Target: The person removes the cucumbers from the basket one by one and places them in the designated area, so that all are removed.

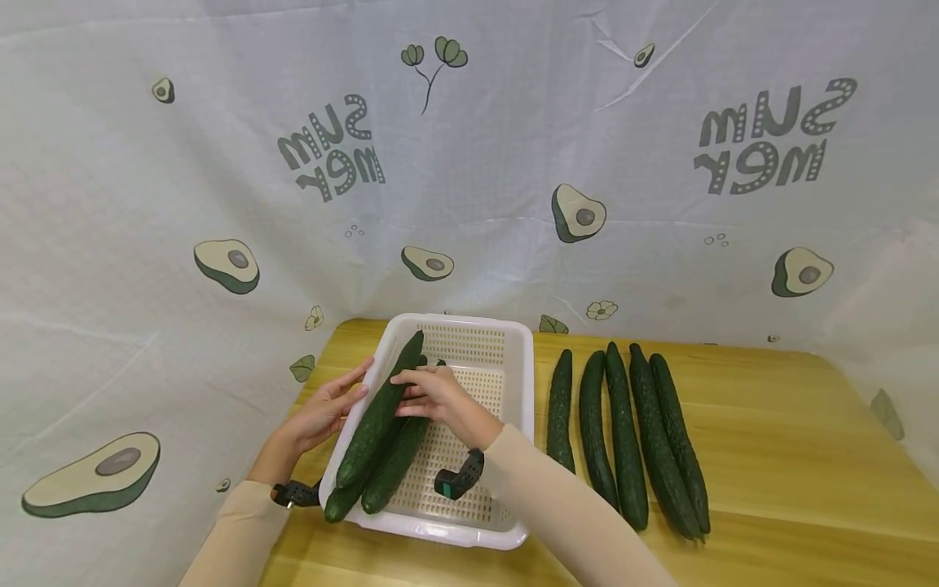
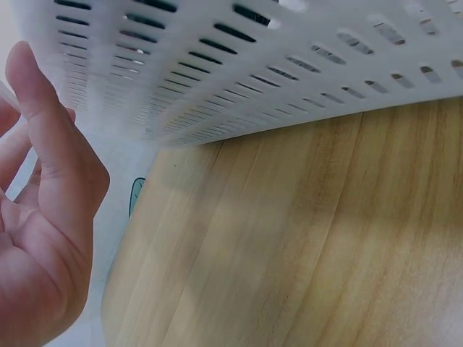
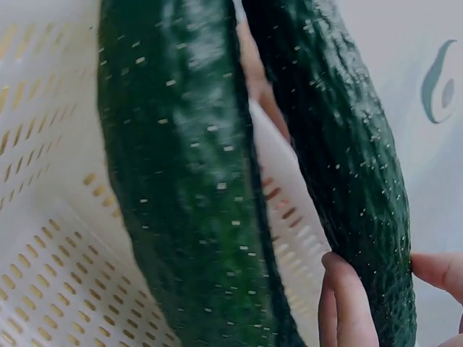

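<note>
A white plastic basket (image 1: 519, 383) with slotted walls contains three dark green cucumbers lying along its left side. My right hand (image 1: 436, 394) pinches the top cucumber (image 1: 374, 432) near its far end. In the right wrist view, thumb and fingers (image 3: 347, 300) sit on opposite sides of this bumpy cucumber (image 3: 354, 152), with another cucumber (image 3: 181, 166) alongside. It leans over the basket's left rim, partly covering the cucumbers below. My left hand (image 1: 323, 416) is just outside the left wall, fingers extended beside the rim. The left wrist view shows that hand (image 2: 51, 210) holding nothing.
Several more cucumbers (image 1: 623, 440) lie lengthwise on the wooden table (image 1: 792, 456) to the basket's right. Behind the table hangs a pale curtain (image 1: 499, 171) printed with avocados. Black straps (image 1: 462, 474) circle both wrists.
</note>
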Demonstrator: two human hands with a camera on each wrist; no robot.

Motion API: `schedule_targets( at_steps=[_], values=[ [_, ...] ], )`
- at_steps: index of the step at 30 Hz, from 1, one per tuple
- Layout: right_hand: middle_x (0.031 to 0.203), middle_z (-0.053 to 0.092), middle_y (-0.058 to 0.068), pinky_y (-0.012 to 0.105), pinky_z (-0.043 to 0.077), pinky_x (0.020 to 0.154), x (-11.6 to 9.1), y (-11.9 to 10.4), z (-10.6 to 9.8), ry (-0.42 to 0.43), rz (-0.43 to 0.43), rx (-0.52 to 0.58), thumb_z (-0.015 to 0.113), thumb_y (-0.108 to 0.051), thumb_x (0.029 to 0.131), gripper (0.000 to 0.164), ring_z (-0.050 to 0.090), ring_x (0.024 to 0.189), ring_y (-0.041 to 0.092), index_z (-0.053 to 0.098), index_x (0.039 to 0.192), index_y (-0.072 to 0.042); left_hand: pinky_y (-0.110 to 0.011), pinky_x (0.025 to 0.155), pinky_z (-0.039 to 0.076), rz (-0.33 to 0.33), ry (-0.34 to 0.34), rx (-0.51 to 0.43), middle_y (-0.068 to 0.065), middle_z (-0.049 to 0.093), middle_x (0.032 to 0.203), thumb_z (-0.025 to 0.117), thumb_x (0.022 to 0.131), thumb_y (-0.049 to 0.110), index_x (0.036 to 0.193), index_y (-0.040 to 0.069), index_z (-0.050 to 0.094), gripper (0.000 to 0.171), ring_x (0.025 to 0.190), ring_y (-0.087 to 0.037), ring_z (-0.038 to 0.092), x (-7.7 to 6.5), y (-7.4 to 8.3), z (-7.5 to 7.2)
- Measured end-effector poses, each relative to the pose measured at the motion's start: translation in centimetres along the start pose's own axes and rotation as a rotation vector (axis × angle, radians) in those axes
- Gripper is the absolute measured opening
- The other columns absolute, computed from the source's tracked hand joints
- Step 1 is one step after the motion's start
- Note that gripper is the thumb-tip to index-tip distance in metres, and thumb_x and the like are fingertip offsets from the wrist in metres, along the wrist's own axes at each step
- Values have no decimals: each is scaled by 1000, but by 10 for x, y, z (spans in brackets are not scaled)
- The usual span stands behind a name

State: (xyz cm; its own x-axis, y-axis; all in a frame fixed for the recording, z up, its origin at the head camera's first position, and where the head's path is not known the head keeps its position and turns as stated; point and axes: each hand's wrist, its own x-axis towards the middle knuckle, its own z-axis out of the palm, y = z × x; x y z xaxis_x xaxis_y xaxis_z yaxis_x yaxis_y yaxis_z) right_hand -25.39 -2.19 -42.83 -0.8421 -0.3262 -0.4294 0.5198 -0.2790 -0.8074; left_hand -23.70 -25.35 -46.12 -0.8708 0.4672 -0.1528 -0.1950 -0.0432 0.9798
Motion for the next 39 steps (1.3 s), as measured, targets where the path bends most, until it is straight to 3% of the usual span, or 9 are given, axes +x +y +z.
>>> schedule_targets(
  at_steps=[6, 10, 17, 24, 26, 29, 35, 39],
  values=[
    [95, 62, 20, 44, 59, 78, -7, -12, -5, -21, -2, 9, 73, -3, 87, 75, 67, 76, 28, 35, 151, 4, -41, 81, 58, 9, 4, 8, -17, 16, 161, 41, 110, 16, 162, 22, 15, 59, 107, -21, 66, 0, 0, 1],
    [88, 65, 17, 43, 59, 76, -11, -19, -10, -42, -28, 9, 70, -2, 88, 64, 68, 71, 27, 43, 146, 6, -39, 80, 58, 16, 0, 9, -17, 23, 158, 42, 109, 16, 162, 21, 15, 59, 105, -20, 67, 0, 0, 1],
    [89, 54, 13, 35, 60, 70, -20, -29, -22, -35, -55, 7, 67, -5, 92, 59, 62, 74, 21, 43, 144, 9, -37, 76, 59, 28, -5, 7, -13, 30, 153, 41, 109, 13, 162, 19, 14, 59, 100, -18, 68, 0, 0, 1],
    [95, 61, 17, 43, 58, 80, -24, -37, -34, -53, -68, 11, 65, -2, 91, 66, 66, 79, 26, 35, 149, 5, -36, 75, 59, 25, -5, -3, -12, 28, 155, 42, 109, 13, 162, 20, 14, 60, 100, -17, 68, -1, 2, 2],
    [98, 62, 17, 44, 57, 82, -26, -40, -37, -59, -70, 1, 64, -3, 92, 59, 66, 83, 27, 40, 145, 6, -37, 76, 59, 26, -6, -2, -13, 28, 155, 42, 109, 13, 162, 20, 14, 60, 101, -18, 67, -1, 1, 2],
    [101, 63, 18, 40, 59, 79, -30, -43, -43, -68, -76, -14, 63, -4, 93, 53, 66, 83, 25, 46, 142, 7, -38, 77, 59, 25, -6, -3, -15, 27, 156, 42, 109, 13, 162, 20, 14, 60, 103, -19, 67, -1, 1, 2],
    [121, 55, 27, 36, 59, 73, -39, -48, -58, -66, -96, -54, 60, -6, 95, 56, 65, 80, 21, 42, 146, 7, -37, 78, 59, 30, -18, 0, -20, 15, 161, 42, 109, 13, 162, 19, 12, 61, 105, -19, 66, 1, 1, 3],
    [111, 59, 23, 36, 59, 71, -44, -51, -67, -72, -93, -55, 62, -5, 94, 56, 66, 76, 23, 42, 145, 7, -36, 77, 59, 33, -24, 2, -22, 16, 160, 41, 109, 13, 162, 17, 11, 61, 104, -18, 66, 0, 0, 3]
  ],
)
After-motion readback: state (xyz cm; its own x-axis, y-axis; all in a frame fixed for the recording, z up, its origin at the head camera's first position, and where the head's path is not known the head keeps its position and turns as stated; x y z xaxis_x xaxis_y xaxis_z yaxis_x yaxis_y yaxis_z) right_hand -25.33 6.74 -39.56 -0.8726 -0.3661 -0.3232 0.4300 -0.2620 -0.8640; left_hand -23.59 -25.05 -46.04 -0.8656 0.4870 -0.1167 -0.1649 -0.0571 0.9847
